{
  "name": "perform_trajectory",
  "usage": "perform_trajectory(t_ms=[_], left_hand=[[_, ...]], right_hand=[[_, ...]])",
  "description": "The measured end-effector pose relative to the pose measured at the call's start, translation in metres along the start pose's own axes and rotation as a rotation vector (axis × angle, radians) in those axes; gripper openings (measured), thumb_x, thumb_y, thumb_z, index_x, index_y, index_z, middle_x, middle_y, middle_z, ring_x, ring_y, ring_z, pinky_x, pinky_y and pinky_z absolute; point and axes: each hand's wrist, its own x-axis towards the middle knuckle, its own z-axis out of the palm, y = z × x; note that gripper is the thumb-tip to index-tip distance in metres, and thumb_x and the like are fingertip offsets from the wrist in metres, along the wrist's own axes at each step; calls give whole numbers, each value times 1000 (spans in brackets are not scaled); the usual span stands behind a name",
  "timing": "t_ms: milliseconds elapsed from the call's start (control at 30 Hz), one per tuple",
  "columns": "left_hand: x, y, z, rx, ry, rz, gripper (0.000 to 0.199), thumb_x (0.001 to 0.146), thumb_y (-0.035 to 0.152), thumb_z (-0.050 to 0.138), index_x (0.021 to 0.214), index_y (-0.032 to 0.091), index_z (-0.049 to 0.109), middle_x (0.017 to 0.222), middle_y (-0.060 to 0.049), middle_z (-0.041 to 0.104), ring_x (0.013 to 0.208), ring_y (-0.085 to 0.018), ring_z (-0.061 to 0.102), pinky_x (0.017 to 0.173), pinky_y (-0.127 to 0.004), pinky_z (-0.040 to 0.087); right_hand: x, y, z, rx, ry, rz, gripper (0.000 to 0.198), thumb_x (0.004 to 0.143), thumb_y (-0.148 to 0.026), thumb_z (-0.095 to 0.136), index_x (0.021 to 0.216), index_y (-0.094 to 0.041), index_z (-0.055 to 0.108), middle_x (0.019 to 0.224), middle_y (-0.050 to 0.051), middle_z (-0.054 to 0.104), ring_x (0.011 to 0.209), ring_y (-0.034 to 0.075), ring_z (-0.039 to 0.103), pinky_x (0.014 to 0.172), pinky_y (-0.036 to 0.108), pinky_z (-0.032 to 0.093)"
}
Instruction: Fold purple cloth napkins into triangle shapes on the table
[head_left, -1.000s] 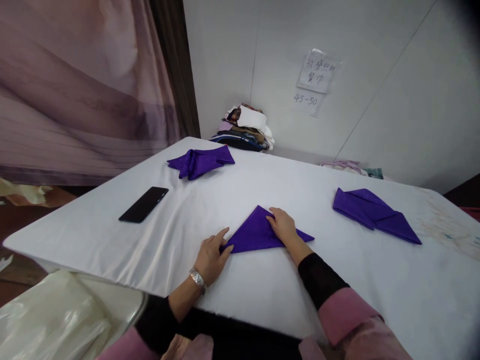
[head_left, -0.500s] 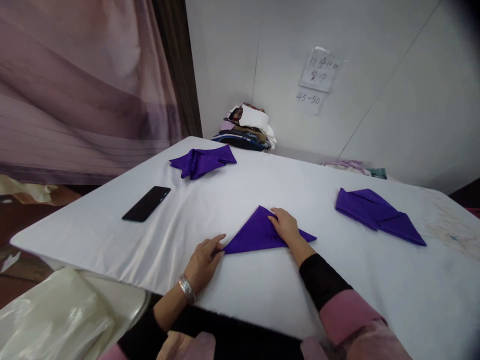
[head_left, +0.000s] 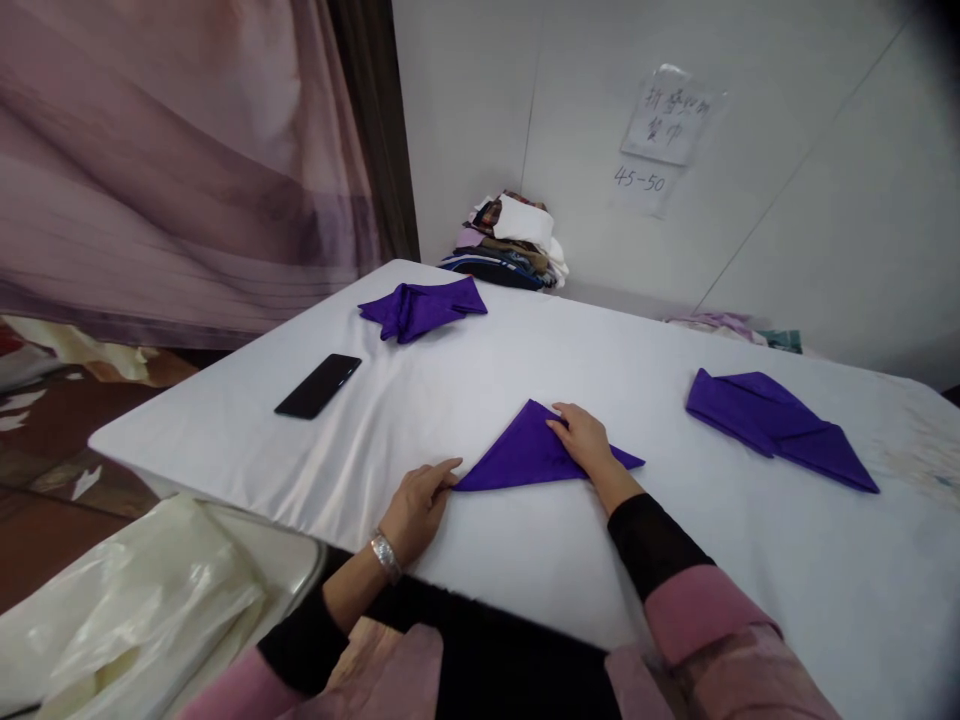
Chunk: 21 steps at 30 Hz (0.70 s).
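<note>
A purple cloth napkin, folded into a flat triangle, lies before me on the white-covered table. My left hand, with a silver bracelet at the wrist, pinches the triangle's left corner between thumb and fingers. Over its right side lies my right hand, closed on the sloping edge just below the top point; the fingertips are partly hidden. The right corner sticks out past that wrist. Farther right rests another folded purple napkin, and at the back left a pleated purple napkin.
A black phone lies on the table's left part. Stacked folded clothes stand behind the far edge, below a wall sign. A pink curtain hangs at left. Pale plastic wrapping is at lower left.
The view has shifted slightly, so the table things appear moved a little. Both hands keep their places on the triangular napkin, and its shape looks the same.
</note>
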Motion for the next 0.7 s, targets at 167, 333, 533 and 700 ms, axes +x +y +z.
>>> perform_trajectory(t_ms=[167,333,533,700], left_hand=[[-5,-8,-6,27,36,-88,43,73,6,41,111,22,53,77,1,65,77,-16,59,79,-36,47],[-12,-7,-14,-54,29,-110,41,76,15,47,116,23,49,87,0,65,82,-16,59,81,-35,48],[-5,8,-2,-51,-28,-16,41,77,18,52,117,22,49,88,-1,65,85,-18,59,82,-37,47],[-1,3,-1,50,-22,28,32,78,15,48,108,21,56,81,-2,65,77,-18,60,75,-37,48]], right_hand=[[0,1,-1,5,-9,-17,33,86,-35,49,114,-19,56,107,7,63,92,21,59,80,34,45],[0,1,-1,-3,-9,-26,33,86,-34,49,114,-19,57,107,7,63,92,21,59,79,34,45],[0,2,0,-29,-13,-34,33,87,-34,48,115,-19,55,107,6,63,95,20,58,82,33,45],[1,1,0,-34,-34,-25,34,88,-35,47,116,-20,55,110,6,62,99,20,57,84,33,44]])
